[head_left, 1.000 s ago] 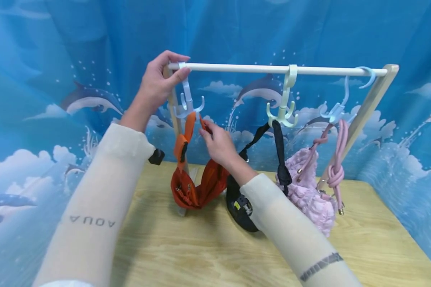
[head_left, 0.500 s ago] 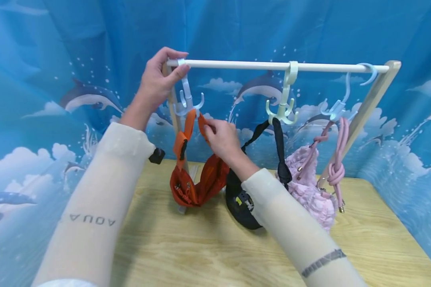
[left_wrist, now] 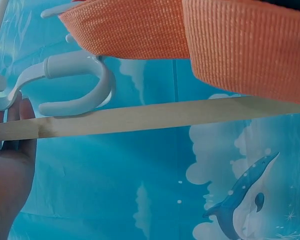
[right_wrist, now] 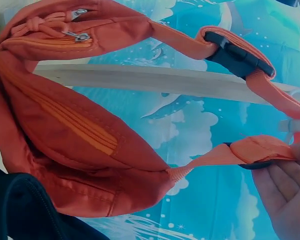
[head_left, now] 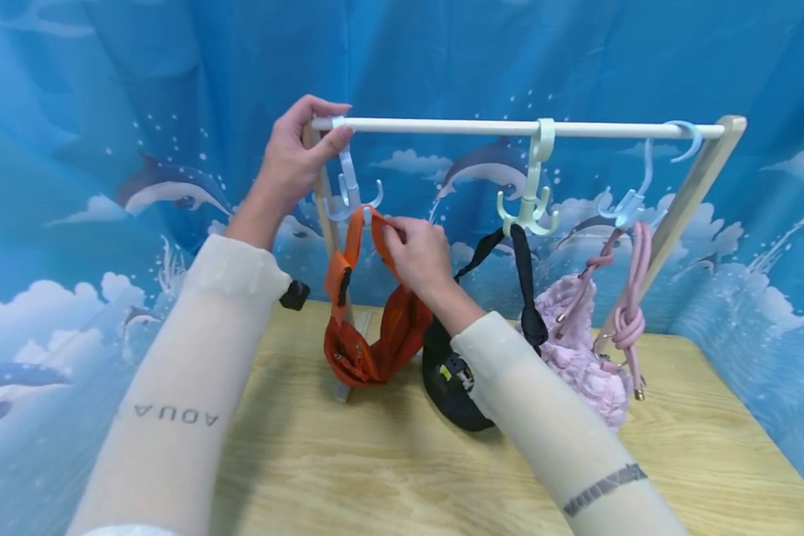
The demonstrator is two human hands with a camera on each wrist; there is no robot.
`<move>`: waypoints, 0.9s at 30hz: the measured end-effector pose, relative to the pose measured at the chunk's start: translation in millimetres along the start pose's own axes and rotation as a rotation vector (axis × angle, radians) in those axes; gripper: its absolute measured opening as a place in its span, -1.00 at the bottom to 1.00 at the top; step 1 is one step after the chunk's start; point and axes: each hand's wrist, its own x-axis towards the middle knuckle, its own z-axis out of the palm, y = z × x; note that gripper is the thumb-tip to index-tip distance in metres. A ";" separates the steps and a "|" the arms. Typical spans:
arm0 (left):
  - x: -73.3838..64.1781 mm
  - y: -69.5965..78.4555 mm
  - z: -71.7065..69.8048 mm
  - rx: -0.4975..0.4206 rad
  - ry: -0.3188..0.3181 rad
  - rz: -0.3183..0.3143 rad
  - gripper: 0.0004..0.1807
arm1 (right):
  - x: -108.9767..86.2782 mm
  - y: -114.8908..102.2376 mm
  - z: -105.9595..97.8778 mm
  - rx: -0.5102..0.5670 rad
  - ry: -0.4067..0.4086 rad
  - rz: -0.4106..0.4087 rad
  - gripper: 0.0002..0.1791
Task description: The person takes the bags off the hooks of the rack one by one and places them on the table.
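Observation:
At the left end of the white rail point(head_left: 442, 126), my left hand point(head_left: 291, 152) grips the rail's corner, thumb and fingers around the top of a pale blue multi-prong hook point(head_left: 350, 175). My right hand point(head_left: 418, 257) pinches the right side of the orange strap point(head_left: 353, 242), which loops over that hook's prong. Below hangs an orange-red waist bag point(head_left: 365, 361). In the right wrist view its zipped body point(right_wrist: 80, 125) and black buckle point(right_wrist: 237, 55) show, with my right hand point(right_wrist: 290, 192) at the strap. The left wrist view has the webbing close up, and my left hand point(left_wrist: 10, 175) behind the wooden post.
A mint green hook point(head_left: 531, 186) mid-rail carries a black bag point(head_left: 452, 372) by its strap. Farther right, another blue hook point(head_left: 630, 205) bears a fluffy pink bag point(head_left: 586, 365) with knotted cord handles. The wooden table point(head_left: 375, 461) lies beneath; a dolphin-print curtain point(head_left: 194, 67) hangs behind.
My right hand has shifted slightly right along the orange strap, and the strap loop now shows more openly over the prong. My left hand keeps its grip on the rail end.

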 end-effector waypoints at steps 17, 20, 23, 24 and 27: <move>-0.6 -2.0 1.1 -0.025 0.008 0.019 -0.62 | 9.1 -11.1 -10.4 0.006 0.046 -0.038 -0.68; -2.7 1.5 0.5 -0.025 0.012 0.019 -0.63 | 11.7 -14.6 -12.3 -0.008 0.039 -0.034 -0.68; -4.1 5.4 1.3 -0.036 0.009 0.025 -0.64 | 14.1 -18.2 -15.4 -0.005 0.044 -0.033 -0.67; -4.4 6.4 1.6 -0.037 0.009 0.029 -0.64 | 14.7 -19.1 -16.6 -0.003 0.047 -0.034 -0.68; -4.7 8.1 2.4 -0.041 0.011 0.031 -0.66 | 16.0 -21.2 -19.7 0.004 0.047 -0.038 -0.67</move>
